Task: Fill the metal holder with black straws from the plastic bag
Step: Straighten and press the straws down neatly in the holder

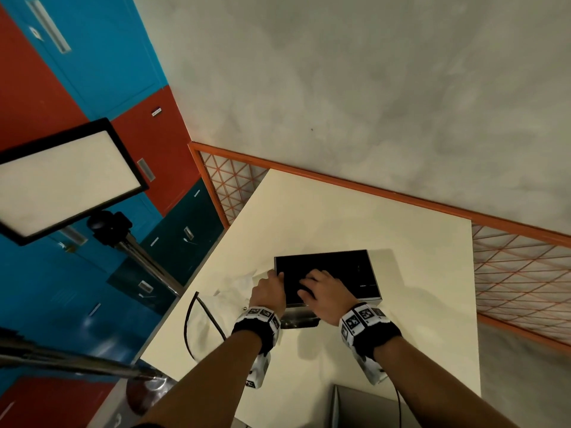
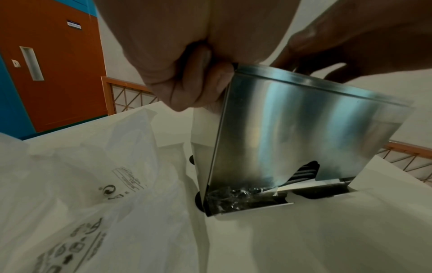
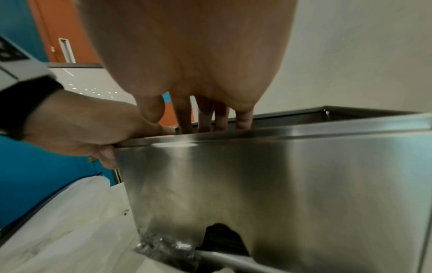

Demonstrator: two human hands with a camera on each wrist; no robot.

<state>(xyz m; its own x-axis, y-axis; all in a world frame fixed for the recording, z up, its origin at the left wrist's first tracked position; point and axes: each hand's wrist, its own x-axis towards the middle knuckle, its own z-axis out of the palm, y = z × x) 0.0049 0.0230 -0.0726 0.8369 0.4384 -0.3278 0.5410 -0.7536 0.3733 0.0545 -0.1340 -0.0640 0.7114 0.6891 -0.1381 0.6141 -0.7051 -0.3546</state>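
The metal holder [image 1: 364, 301] stands on the white table [image 1: 340, 211], its open top packed with black straws [image 1: 340, 270]. My left hand [image 1: 268, 292] grips the holder's left top corner, fingers curled over the rim [image 2: 187, 83]. My right hand [image 1: 321, 291] lies over the top, its straight fingers [image 3: 210, 118] dipping inside onto the straws, tips hidden behind the rim. In both wrist views straws show through the cut-out at the bottom of the holder [image 2: 292, 129] [image 3: 280, 184]: straws [image 2: 304, 173], straws [image 3: 222, 238]. The crumpled plastic bag [image 1: 234, 282] [image 2: 81, 184] lies just left of the holder.
A black cable [image 1: 197, 319] loops on the table's left part. A lit panel on a stand [image 1: 61, 180] rises at the left. An orange mesh fence [image 1: 509, 273] borders the table's far and right sides. A grey box [image 1: 355, 406] sits at the near edge.
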